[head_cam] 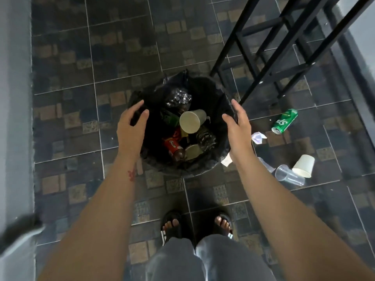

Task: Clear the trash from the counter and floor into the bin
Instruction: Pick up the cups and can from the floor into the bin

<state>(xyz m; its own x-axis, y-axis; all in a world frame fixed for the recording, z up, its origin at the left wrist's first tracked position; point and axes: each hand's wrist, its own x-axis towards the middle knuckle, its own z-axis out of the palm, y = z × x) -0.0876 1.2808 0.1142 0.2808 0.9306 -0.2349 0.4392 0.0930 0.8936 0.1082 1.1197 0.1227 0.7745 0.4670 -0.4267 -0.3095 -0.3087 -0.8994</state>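
Two hands: left hand (pixel 132 126) and right hand (pixel 237 128) hung open and empty, either side of the bin (pixel 218 94).
Bin: lined black, already holding cups and bottles.
Floor trash: green can (pixel 284 121), paper scrap (pixel 258 137), clear cup (pixel 289 175), paper cup (pixel 303 165) lay right of it.
Best approach: probably gather the nearest pieces first.
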